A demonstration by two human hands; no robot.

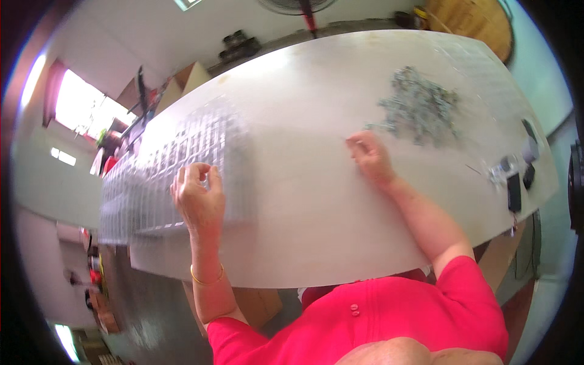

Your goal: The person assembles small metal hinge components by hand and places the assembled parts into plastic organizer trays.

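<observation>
My left hand [201, 198] is over the near right part of a stack of clear plastic trays [176, 143] with rows of narrow compartments. Its thumb and forefinger are curled together; whatever may be between them is too small to see. Toward the middle of the pale table [304, 201], my right hand [372, 159] is closed with curled fingers, just left and nearer than a loose pile of small grey metal-looking parts [420, 106]. I cannot make out what that hand pinches. The exact kind of the small parts is blurred.
At the right edge lie a clear plastic bottle [505, 169], a black phone-like object [514, 192] and other small dark items. Clear plastic sheeting [471, 64] covers the far right corner. Beyond the table stand a fan [298, 5] and a cardboard box [190, 79].
</observation>
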